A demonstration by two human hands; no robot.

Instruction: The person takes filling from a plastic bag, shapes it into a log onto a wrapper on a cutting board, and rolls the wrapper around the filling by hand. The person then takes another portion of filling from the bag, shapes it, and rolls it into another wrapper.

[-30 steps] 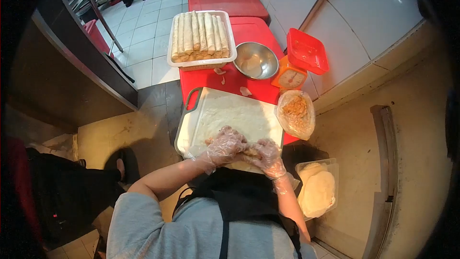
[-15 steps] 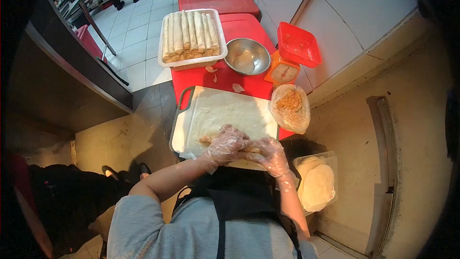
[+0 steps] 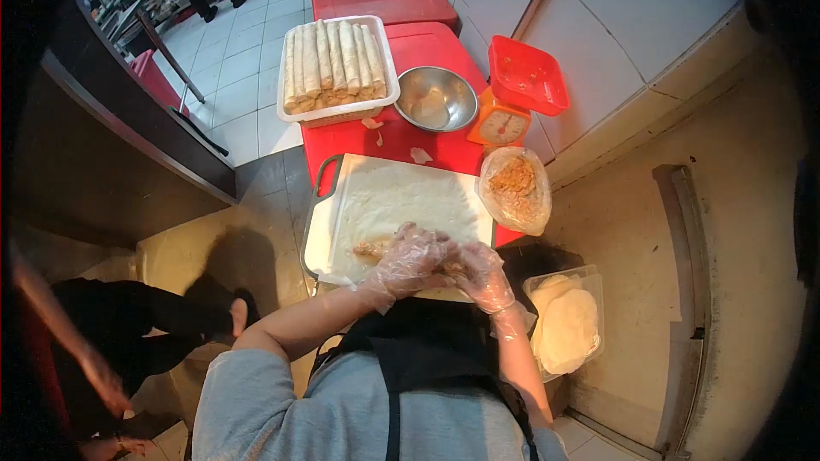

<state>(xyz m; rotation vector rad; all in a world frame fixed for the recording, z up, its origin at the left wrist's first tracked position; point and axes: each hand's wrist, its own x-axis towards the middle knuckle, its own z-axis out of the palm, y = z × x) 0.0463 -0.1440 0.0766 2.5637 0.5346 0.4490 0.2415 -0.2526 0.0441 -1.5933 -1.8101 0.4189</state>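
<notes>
My left hand [image 3: 414, 260], in a clear plastic glove, bends its fingers over a line of minced filling [image 3: 369, 249] at the near side of a pale wrapper sheet [image 3: 401, 196]. Beside it, my right hand [image 3: 484, 277], gloved the same way, is closed with its fingers meeting the left ones over the filling's right end. Both hands seem to press or grip the filling, though my fingers cover most of it. The wrapper lies flat on a white cutting board [image 3: 318, 243] with a dark handle. A plastic-lined bowl [image 3: 534, 213] of orange-brown filling stands to the right.
Rolled wrappers [image 3: 333, 60] fill a white basket [image 3: 286, 107] at the back left. A metal bowl [image 3: 453, 102] and an orange scale [image 3: 501, 126] with a red tray [image 3: 528, 77] stand beyond the board. Round wrappers [image 3: 565, 324] sit in a clear container, lower right. Another person [image 3: 111, 333] is at left.
My hands have shifted slightly, showing a little more filling at the left. The person at the left has stepped nearer, with an arm now in view.
</notes>
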